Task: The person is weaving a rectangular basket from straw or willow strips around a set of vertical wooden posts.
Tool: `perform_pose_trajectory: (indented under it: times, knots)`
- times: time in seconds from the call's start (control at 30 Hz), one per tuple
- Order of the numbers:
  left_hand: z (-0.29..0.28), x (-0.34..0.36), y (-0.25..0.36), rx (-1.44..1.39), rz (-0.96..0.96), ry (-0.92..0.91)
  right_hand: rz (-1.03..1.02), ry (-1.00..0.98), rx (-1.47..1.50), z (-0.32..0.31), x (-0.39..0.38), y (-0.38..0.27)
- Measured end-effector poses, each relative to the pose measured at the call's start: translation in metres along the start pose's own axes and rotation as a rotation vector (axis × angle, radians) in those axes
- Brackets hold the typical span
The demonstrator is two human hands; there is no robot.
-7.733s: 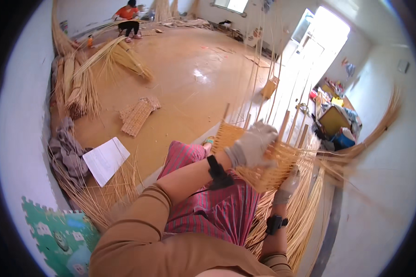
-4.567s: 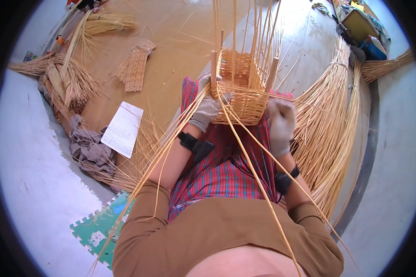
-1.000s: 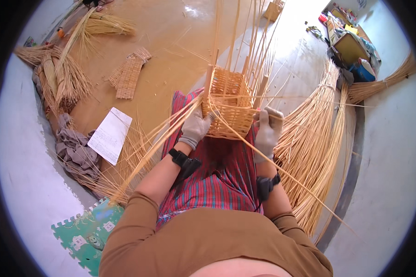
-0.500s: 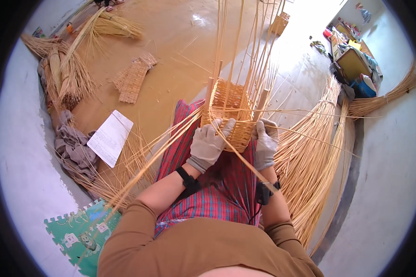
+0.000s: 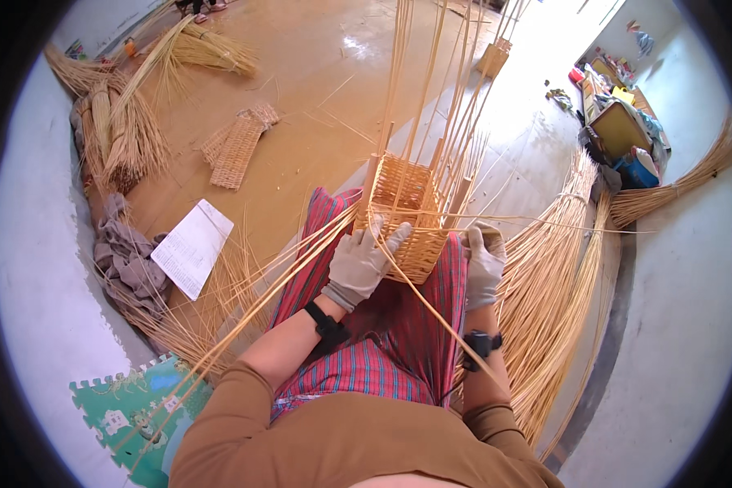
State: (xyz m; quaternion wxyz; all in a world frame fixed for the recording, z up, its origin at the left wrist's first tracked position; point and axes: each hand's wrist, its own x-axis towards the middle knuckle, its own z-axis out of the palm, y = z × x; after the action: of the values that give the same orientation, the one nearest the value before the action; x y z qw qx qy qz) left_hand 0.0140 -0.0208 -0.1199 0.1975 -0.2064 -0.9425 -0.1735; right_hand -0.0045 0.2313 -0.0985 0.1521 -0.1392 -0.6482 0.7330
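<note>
A small rectangular wicker basket (image 5: pixel 419 248), part woven, rests at my knees, with long upright strands rising from its walls and wooden stakes at its corners. My left hand (image 5: pixel 358 264), in a pale work glove, grips its near left corner, thumb against the wall. Just right of the basket, my gloved right hand (image 5: pixel 485 259) is closed, thumb and fingers pinched around a thin wicker strand (image 5: pixel 455 230) running from the near rim. Another strand (image 5: pixel 441 311) slants from the left hand down across my right wrist. More loose strands (image 5: pixel 301 252) stick out leftward from the basket.
Long wicker bundles (image 5: pixel 537 301) lie on the right; others (image 5: pixel 122 138) lean at the far left. Flat woven panels (image 5: pixel 237 150), a white sheet (image 5: pixel 193 248), grey cloth (image 5: pixel 130 252) and a green foam mat (image 5: pixel 138 415) are on the left. A cluttered cabinet (image 5: pixel 622 130) stands far right.
My right hand has moved right, away from the basket's corner. The left hand stays at the near left corner, its index finger now more raised. The basket appears slightly lower in view.
</note>
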Motion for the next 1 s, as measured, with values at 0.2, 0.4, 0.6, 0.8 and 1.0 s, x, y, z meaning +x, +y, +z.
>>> perform_pose_trajectory:
  times: [0.2, 0.4, 0.6, 0.8, 1.0]
  knots:
    - [0.001, 0.009, -0.002, -0.078, -0.046, 0.008, -1.051, -0.286, -0.623, 0.100, 0.048, -0.092]
    - [0.006, 0.012, -0.001, 0.005, -0.025, 0.047, -0.642, -0.148, -0.396, 0.120, 0.025, -0.104]
    - [0.007, 0.005, -0.011, 0.040, 0.054, 0.133, -0.175, 0.041, -0.268, 0.018, -0.053, -0.016]
    - [-0.002, -0.015, -0.013, -0.455, 0.015, 0.076, -0.158, -0.208, -0.648, 0.059, -0.061, -0.060]
    - [0.007, 0.020, -0.028, -1.083, -0.203, 0.390, -0.685, -0.455, -0.603, 0.104, -0.116, -0.038]
